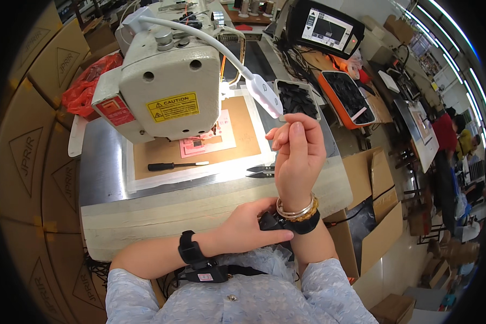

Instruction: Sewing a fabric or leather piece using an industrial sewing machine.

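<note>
My left hand (248,225) reaches across to my right wrist, its fingers and thumb closed round the black wrist-strap device (270,221) there. Raised above the table's front edge, my right hand (301,154) has its fingers curled in loosely and shows nothing in them. Bangles (297,209) circle the same wrist, just above the strap. Beside the right fingertips hangs the white head of a gooseneck lamp (265,96). A pair of thread snips (260,171) lies left of that hand, and a black-handled screwdriver (177,166) farther left. My left wrist wears another black strap (189,248).
A grey sewing machine head (170,86) stands over a brown board (148,156) with a pink template (221,143). Black pieces fill a pale tray (297,100) and an orange tray (348,97). Cartons (24,156) stack at left; an open carton (367,216) stands at right.
</note>
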Tool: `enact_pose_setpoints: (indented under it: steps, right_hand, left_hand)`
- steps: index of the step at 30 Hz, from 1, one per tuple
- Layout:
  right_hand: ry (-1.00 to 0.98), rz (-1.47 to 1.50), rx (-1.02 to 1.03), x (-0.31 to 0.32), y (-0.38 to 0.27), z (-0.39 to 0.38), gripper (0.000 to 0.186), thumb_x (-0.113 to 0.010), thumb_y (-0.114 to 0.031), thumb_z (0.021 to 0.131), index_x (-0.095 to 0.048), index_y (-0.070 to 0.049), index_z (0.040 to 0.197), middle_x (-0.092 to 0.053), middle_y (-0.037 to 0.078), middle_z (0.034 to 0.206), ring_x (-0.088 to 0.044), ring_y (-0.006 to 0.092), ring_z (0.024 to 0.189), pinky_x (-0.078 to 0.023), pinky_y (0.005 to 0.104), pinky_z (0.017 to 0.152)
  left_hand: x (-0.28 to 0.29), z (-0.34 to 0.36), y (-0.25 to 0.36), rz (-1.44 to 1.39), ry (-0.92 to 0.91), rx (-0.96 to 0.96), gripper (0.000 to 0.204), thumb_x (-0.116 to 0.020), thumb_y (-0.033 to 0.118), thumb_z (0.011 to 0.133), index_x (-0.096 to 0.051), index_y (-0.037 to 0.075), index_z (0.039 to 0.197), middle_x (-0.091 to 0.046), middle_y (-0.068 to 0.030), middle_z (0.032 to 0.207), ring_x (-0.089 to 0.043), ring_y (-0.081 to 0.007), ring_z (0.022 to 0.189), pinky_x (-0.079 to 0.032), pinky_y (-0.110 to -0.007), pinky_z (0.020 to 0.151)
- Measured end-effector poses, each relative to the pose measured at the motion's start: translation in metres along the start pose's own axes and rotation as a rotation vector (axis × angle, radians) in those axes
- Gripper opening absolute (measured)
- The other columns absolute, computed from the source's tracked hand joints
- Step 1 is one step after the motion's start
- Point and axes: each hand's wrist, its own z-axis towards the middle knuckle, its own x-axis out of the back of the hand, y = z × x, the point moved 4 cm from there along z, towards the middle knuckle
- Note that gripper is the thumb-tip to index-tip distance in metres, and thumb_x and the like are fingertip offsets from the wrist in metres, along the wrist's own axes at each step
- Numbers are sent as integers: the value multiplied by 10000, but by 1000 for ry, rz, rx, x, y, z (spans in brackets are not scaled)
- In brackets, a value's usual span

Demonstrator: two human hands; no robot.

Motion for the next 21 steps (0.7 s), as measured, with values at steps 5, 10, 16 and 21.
enact_pose_setpoints:
  steps: [5, 10, 16, 21]
  right_hand:
    - [19, 730, -460, -1, 12, -13, 194, -466, -144, 1013, -562, -4, 1107, -525, 2, 752, -488, 109, 672, -475, 322, 721]
    - [-263, 404, -687, 7, 12, -16, 219, -497, -170, 1012, -581, -10, 1136, -560, -3, 815, -526, 109, 695, -490, 284, 719]
    - [-269, -401, -716, 68, 34, 21, 227, -564, -133, 974, -637, -2, 1145, -669, 41, 918, -613, 83, 743, -532, 225, 688]
    - [-667, -460, -915, 56, 75, 10, 234, -568, -163, 979, -650, -3, 1128, -682, 37, 936, -609, 76, 745, -528, 222, 665]
  left_hand:
    - [-9, -10, 1, 233, 40, 114, 459, -768, 269, 831, -608, -45, 1124, -680, -115, 873, -658, -168, 852, -518, -293, 780]
    - [0, -42, 24, 258, 5, -92, 426, -727, 200, 872, -606, -24, 1214, -689, -125, 1071, -664, -181, 971, -524, -318, 911]
    - [143, -83, 42, 428, 513, -8, 278, -654, 156, 926, -655, -22, 1140, -700, -89, 982, -652, -121, 843, -531, -270, 787]
    - [175, -67, 28, 447, 453, 143, 243, -631, 130, 941, -655, -30, 1123, -683, -35, 898, -612, -80, 769, -510, -243, 687]
